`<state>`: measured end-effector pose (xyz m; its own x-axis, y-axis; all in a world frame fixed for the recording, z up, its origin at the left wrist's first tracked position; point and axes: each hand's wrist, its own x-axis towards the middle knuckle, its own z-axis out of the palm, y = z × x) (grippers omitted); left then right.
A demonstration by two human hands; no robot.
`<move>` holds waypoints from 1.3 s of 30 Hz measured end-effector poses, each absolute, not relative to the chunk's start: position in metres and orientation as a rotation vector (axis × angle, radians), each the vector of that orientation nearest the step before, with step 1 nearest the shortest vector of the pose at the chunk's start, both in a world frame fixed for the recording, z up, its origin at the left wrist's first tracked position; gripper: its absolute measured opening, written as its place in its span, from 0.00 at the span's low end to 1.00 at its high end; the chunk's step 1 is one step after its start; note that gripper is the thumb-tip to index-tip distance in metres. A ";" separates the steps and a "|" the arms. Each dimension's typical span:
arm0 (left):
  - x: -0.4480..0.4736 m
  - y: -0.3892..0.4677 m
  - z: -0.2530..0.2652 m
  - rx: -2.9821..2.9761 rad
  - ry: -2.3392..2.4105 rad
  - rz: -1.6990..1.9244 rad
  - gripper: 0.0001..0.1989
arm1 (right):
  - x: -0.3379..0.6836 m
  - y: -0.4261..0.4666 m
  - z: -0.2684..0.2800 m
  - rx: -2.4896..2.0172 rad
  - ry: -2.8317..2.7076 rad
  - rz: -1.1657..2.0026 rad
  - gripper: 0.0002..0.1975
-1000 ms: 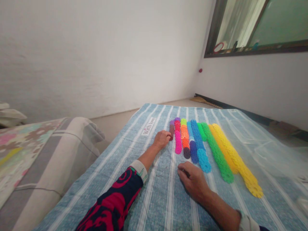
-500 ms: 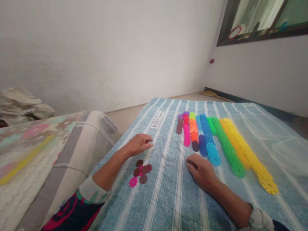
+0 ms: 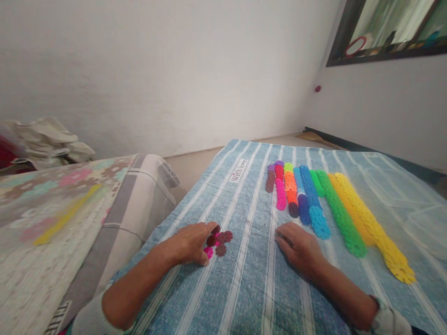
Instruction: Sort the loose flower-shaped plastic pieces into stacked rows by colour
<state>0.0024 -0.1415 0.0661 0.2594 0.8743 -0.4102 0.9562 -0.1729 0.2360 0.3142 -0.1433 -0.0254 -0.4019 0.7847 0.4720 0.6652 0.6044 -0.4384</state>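
My left hand (image 3: pixel 192 243) reaches over a small loose group of flower-shaped plastic discs, its thumb and fingers apart around the group's left side. The fingertips are at the brown discs (image 3: pixel 221 250), and the thumb is beside a pink disc (image 3: pixel 208 252). Part of the group is hidden by the fingers. My right hand (image 3: pixel 301 249) rests on the striped cloth with its fingers curled in; whatever lies inside them, if anything, is hidden. Just beyond it are overlapping rows of discs, among them a blue row (image 3: pixel 310 190) and a pink row (image 3: pixel 281 193).
Longer green (image 3: pixel 342 216) and yellow (image 3: pixel 380 232) disc rows run along the right. Clear plastic (image 3: pixel 415 204) lies beyond them on the blue striped cloth (image 3: pixel 244 288). At left stands another surface with a flowered cover (image 3: pixel 52 204). A wall rises behind.
My left hand has come down and nearer, from above the loose discs onto their left side, with its fingers spread around them. My right hand stays resting in place; the view has shifted slightly left.
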 end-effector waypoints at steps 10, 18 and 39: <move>0.010 -0.138 0.054 2.144 1.606 -0.032 0.12 | 0.213 -0.157 -0.002 -0.884 -2.589 0.246 0.24; 0.025 -0.112 0.039 2.058 1.646 0.106 0.08 | 0.203 -0.125 -0.015 -0.903 -2.557 0.056 0.11; 0.017 -0.073 0.050 2.195 1.823 -0.050 0.10 | 0.235 -0.095 -0.019 -1.123 -2.340 -0.013 0.08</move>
<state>0.0169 -0.0734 0.0495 0.1996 0.9576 -0.2079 0.9675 -0.1591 0.1963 0.2347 -0.0948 -0.0194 -0.5078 0.7206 0.4721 0.7259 0.6530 -0.2159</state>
